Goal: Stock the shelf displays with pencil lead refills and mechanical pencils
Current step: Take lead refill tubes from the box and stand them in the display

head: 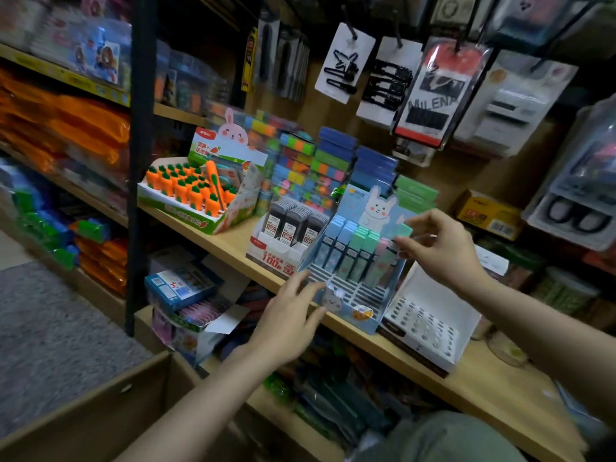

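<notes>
A blue bunny-printed display box (346, 305) sits on the wooden shelf (230, 241), holding blue, green and pink pencil lead refill cases (346, 248) in its back rows; its front slots are bare. My right hand (436, 248) pinches a mint-green refill case (405, 230) above the box's right back corner. Fingers straight, my left hand (293, 311) touches the box's front left edge. To the left stands a white display (276, 248) of grey lead refill cases (293, 221).
A white display box with round holes (423, 325) stands right of the bunny box. A carrot eraser display (196, 195) and stacked colourful boxes (320, 168) fill the shelf's back left. Carded hair clips (383, 81) hang above. A cardboard carton (110, 408) is at lower left.
</notes>
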The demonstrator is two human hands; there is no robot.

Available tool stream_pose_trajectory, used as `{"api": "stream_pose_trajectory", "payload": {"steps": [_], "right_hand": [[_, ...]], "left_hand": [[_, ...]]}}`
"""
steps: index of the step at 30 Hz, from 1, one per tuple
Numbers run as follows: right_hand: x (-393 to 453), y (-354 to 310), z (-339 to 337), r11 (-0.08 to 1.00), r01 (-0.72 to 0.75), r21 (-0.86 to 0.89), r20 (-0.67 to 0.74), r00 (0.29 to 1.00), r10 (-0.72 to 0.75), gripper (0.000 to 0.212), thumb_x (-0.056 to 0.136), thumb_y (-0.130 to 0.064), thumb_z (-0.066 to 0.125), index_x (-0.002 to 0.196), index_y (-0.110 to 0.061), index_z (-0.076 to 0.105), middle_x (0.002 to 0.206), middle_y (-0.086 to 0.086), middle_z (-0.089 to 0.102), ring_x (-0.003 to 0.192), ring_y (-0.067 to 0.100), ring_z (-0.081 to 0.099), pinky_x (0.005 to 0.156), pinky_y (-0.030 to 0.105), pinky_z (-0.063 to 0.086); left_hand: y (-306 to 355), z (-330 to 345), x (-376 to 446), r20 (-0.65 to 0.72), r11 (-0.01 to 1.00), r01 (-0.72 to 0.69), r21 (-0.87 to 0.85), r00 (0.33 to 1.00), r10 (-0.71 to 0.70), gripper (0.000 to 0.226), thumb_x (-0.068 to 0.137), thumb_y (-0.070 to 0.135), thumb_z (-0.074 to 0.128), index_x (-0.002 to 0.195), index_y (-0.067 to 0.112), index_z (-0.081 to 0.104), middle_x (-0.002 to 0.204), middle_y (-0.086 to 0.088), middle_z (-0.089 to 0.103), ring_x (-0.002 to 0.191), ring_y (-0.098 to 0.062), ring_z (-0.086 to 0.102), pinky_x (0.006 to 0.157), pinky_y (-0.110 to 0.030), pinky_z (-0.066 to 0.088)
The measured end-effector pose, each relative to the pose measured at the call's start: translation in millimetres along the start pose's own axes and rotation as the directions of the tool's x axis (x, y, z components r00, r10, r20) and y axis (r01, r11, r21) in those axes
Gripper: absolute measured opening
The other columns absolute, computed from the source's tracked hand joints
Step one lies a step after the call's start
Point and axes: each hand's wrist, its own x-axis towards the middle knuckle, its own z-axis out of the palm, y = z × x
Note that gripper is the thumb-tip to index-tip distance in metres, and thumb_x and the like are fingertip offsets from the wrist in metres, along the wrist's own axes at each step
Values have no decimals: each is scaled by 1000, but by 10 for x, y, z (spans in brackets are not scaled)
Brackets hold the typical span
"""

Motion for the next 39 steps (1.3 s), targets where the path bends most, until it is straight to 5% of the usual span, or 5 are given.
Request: {"api": "stream_pose_trajectory", "payload": {"steps": [6, 18, 26, 33, 39], "right_hand": [[-25, 174, 165, 991, 47, -127, -37, 998, -52, 19, 84, -20, 75, 91, -22, 57, 86, -14, 62, 68, -10, 61, 52, 8, 45], [107, 173, 567, 989, 59, -133, 17, 998, -57, 20, 86, -16, 73, 93, -23, 55, 97, -4, 64, 82, 8, 64, 72, 32, 56], [110, 246, 612, 965, 60, -254, 8, 998, -60, 24, 79, -21, 80, 95, -14, 63, 95, 8, 64, 84, 19, 63, 76, 34, 53], [-18, 164, 591, 955, 53, -293, 12, 999, -52, 37, 87, -27, 72, 121, -18, 60, 111, 6, 56, 92, 15, 57, 87, 35, 51], [-478, -77, 711, 993, 115, -5, -92, 989, -115, 31, 88, -17, 67, 115, -23, 52, 94, -1, 54, 75, 10, 54, 70, 29, 51]], "left_hand": [[-117, 132, -60, 84, 963, -60, 262, 996, 39, 62, 100, 43, 42, 153, 37, 9, 161, 9, 1, 149, -13, -4, 119, -41, 17], [-266, 119, 44, 7, 922, -127, 366, 991, 134, 58, 99, 36, 46, 150, 39, 17, 156, 0, 15, 148, -18, 6, 116, -42, 29], [-301, 151, 65, -18, 925, -139, 353, 988, 155, 60, 98, 33, 49, 150, 39, 19, 154, 0, 17, 147, -18, 11, 108, -39, 40], [-248, 82, -42, 68, 946, -130, 298, 991, 114, 70, 98, 35, 50, 151, 45, 5, 161, 11, -1, 149, -14, -1, 116, -40, 28], [-333, -123, -426, 39, 999, 0, 40, 999, -1, 52, 99, 31, 50, 147, 35, 30, 151, 13, 27, 140, -7, 23, 115, -28, 26]]}}
